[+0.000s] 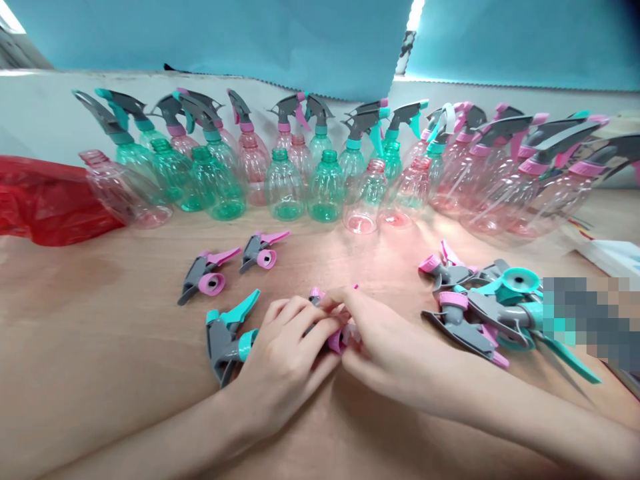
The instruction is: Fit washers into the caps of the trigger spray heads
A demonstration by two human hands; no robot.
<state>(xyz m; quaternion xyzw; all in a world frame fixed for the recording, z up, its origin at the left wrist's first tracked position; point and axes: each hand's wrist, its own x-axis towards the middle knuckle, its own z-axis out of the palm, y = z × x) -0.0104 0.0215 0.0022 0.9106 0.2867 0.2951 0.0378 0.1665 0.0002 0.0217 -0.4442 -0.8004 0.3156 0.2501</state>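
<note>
Both hands meet over one grey spray head with a pink collar (pixel 337 341) near the front middle of the table. My left hand (pixel 295 340) curls its fingers around its left side. The fingers of my right hand (pixel 367 330) pinch close to the pink collar, where a small pale piece partly shows. Most of the spray head is hidden under my fingers. Just left of my left hand lies a grey and teal spray head (pixel 220 347). Two grey and pink spray heads, one nearer (pixel 203 277) and one farther (pixel 260 252), lie beyond it.
Behind stand several green bottles (pixel 285 190) and pink bottles (pixel 367 200) without tops, and several with spray heads (pixel 537 163). A pile of spray heads (pixel 460 320) lies at the right. A red plastic bag (pixel 45 203) sits at the left, before a white wall (pixel 40 110).
</note>
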